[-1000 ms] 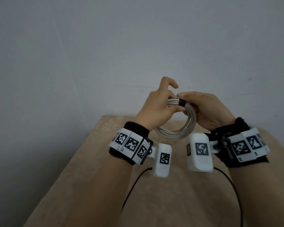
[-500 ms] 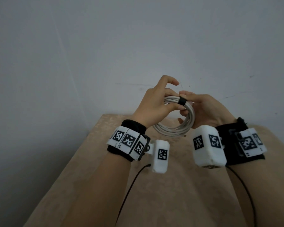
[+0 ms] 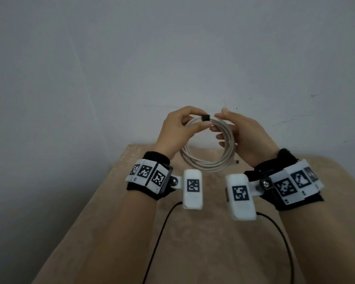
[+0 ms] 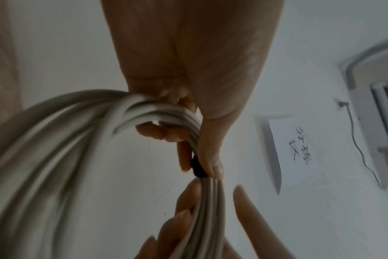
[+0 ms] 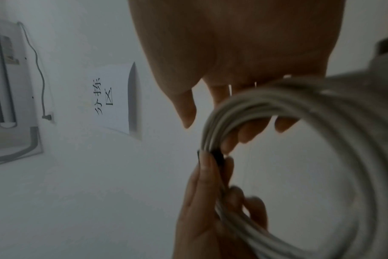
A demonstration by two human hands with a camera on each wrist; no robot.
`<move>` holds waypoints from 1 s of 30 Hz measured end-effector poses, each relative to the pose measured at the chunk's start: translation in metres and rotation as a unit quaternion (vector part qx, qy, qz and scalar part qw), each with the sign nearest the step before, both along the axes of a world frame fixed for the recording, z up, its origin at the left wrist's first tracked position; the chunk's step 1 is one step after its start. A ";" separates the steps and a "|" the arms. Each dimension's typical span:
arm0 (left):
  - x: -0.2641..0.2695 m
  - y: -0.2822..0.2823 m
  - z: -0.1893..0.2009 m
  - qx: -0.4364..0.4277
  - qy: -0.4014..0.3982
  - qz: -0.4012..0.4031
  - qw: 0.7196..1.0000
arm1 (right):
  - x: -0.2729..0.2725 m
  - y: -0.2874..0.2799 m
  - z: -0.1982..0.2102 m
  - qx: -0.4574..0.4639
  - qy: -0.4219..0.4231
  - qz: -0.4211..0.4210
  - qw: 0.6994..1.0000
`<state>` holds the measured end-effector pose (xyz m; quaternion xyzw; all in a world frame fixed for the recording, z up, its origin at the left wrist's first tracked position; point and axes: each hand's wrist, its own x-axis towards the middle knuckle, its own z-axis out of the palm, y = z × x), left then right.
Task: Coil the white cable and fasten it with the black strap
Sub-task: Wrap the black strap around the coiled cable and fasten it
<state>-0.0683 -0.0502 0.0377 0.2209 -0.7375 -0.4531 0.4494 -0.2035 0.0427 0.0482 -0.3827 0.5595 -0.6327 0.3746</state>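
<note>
The white cable is wound into a round coil held up above the table. A black strap is wrapped round the strands at the top of the coil. My left hand pinches the strands between thumb and forefinger right at the strap. My right hand is just right of the strap, its fingers nearly straight behind the coil and its thumb lifted off it. The cable's plug end pokes out at the coil's lower right.
A beige table lies below the hands, against a plain grey wall. Black cords trail from both wrist cameras over the table. A paper sign and a wall unit with a plugged cord are on the wall.
My right hand has let go of the strap and opened, thumb lifting away. The left hand keeps its pinch, and the coil has turned to face me more fully.
</note>
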 end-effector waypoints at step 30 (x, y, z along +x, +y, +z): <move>0.034 -0.026 -0.014 0.306 -0.179 -0.007 0.935 | -0.003 -0.018 -0.044 0.147 -0.055 -0.010 0.987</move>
